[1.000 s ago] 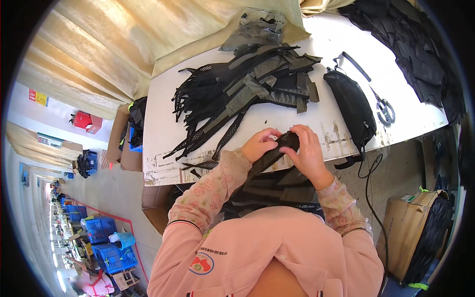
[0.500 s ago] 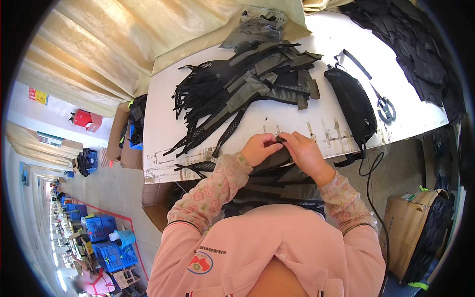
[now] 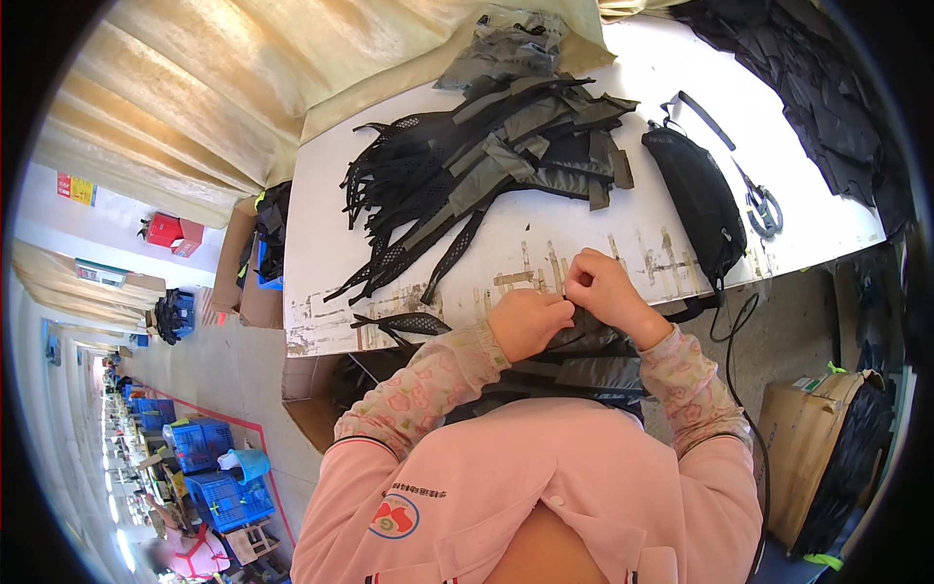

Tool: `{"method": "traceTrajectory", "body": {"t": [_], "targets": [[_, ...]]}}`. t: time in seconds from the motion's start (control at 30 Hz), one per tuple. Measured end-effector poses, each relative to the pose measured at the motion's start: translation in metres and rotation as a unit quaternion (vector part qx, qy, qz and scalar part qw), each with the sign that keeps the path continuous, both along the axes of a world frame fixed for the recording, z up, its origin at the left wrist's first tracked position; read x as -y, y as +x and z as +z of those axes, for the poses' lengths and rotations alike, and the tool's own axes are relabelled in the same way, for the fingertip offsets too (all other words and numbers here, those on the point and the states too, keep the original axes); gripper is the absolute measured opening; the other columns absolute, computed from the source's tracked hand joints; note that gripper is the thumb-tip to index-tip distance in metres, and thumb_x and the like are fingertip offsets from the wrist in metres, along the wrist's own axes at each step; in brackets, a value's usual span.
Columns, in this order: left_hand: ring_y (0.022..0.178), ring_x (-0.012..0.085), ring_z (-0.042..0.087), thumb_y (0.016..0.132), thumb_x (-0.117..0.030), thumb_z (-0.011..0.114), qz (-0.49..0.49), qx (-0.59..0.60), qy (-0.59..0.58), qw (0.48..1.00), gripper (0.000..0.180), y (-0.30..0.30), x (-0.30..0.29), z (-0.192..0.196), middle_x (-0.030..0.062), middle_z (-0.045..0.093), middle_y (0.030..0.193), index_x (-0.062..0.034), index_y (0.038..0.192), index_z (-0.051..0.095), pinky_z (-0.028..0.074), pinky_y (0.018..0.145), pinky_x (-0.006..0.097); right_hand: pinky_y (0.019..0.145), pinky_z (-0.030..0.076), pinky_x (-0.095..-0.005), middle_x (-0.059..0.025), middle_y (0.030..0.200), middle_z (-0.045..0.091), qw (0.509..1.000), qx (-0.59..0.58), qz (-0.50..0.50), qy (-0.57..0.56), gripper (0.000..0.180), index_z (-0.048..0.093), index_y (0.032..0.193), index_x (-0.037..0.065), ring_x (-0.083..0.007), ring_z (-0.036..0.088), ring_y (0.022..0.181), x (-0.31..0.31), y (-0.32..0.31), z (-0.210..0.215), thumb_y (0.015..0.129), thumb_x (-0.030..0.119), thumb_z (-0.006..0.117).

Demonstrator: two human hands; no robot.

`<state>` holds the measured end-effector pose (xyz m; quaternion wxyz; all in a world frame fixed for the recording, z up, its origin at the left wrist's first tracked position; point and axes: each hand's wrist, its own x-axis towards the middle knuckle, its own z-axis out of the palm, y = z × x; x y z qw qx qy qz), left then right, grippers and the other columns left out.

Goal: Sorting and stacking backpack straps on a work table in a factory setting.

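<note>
Nearest, against the pink shirt (image 3: pixel 477 462), black and grey fabric layers (image 3: pixel 598 374) lie bunched below the worktop's front edge; just above them, at that edge, is the dark fabric piece (image 3: pixel 586 324), its upper end at the fingertips and its visible part slanting down toward the shirt; the left hand hides much of it, so its full long axis cannot be told.

The left hand (image 3: pixel 530 322) is curled, fingers folded in and gripping the piece; the right hand (image 3: pixel 605 289) bends forefinger and thumb into a ring, tips pinched on it beside the left fingertips.

Farther, on the white worktop (image 3: pixel 584 226), a black pouch (image 3: pixel 694 200) slants from upper left to lower right, scissors (image 3: pixel 764 211) to its right; leftward spreads a heap of mesh-strapped pieces (image 3: pixel 486 170), straps pointing left and nearward; beyond it lies a clear plastic bag (image 3: pixel 501 51).
</note>
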<state>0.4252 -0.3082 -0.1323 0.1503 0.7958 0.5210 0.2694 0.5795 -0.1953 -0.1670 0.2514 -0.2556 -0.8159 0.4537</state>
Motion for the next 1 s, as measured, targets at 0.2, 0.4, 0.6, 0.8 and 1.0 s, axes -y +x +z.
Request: {"method": "traceTrajectory", "body": {"t": [0.2, 0.4, 0.6, 0.8, 1.0], "targets": [[0.068, 0.0318, 0.057, 0.077, -0.013, 0.071, 0.086, 0.061, -0.014, 0.994, 0.018, -0.01, 0.0, -0.002, 0.0117, 0.058, 0.075, -0.0057, 0.083, 0.056, 0.046, 0.061, 0.037, 0.056, 0.038, -0.0227, 0.0055, 0.067, 0.051, 0.853, -0.102, -0.044, -0.51, 0.013, 0.058, 0.07, 0.008, -0.0063, 0.048, 0.062, 0.004, 0.008, -0.007, 0.082, 0.013, 0.061], [0.074, 0.0189, 0.057, 0.082, -0.004, 0.065, 0.101, 0.192, -0.14, 0.966, 0.012, -0.008, -0.003, 0.001, 0.0086, 0.058, 0.08, -0.0005, 0.091, 0.058, 0.046, 0.067, 0.031, 0.06, 0.04, -0.023, 0.0028, 0.067, 0.053, 0.839, -0.136, -0.025, -0.527, 0.012, 0.061, 0.074, 0.007, -0.0075, 0.048, 0.062, 0.019, 0.009, -0.001, 0.083, 0.015, 0.06], [0.083, 0.0143, 0.055, 0.084, 0.005, 0.057, 0.08, 0.354, -0.158, 0.919, 0.018, -0.026, -0.01, 0.009, 0.0041, 0.058, 0.086, 0.001, 0.101, 0.063, 0.043, 0.077, 0.027, 0.075, 0.045, -0.0248, -0.0005, 0.092, 0.062, 0.846, -0.172, 0.097, -0.494, 0.018, 0.062, 0.104, 0.002, -0.009, 0.055, 0.082, 0.013, 0.02, 0.002, 0.089, 0.009, 0.058], [0.088, 0.0148, 0.054, 0.084, 0.008, 0.052, 0.063, 0.385, -0.156, 0.907, 0.022, -0.036, -0.013, 0.005, 0.0042, 0.058, 0.089, 0.0005, 0.101, 0.064, 0.041, 0.081, 0.025, 0.08, 0.048, -0.0284, -0.005, 0.099, 0.062, 0.724, -0.263, 0.189, -0.609, 0.016, 0.059, 0.103, 0.002, -0.012, 0.058, 0.087, 0.037, 0.014, 0.015, 0.088, 0.008, 0.061], [0.076, 0.0116, 0.053, 0.083, 0.001, 0.059, 0.087, 0.504, -0.229, 0.828, 0.019, -0.029, -0.012, 0.034, 0.0037, 0.056, 0.079, -0.003, 0.102, 0.065, 0.043, 0.073, 0.025, 0.06, 0.049, -0.0266, -0.0026, 0.076, 0.06, 0.91, -0.135, 0.018, -0.392, 0.006, 0.051, 0.09, 0.004, -0.0119, 0.058, 0.063, 0.032, 0.014, -0.011, 0.093, 0.007, 0.056]]}}
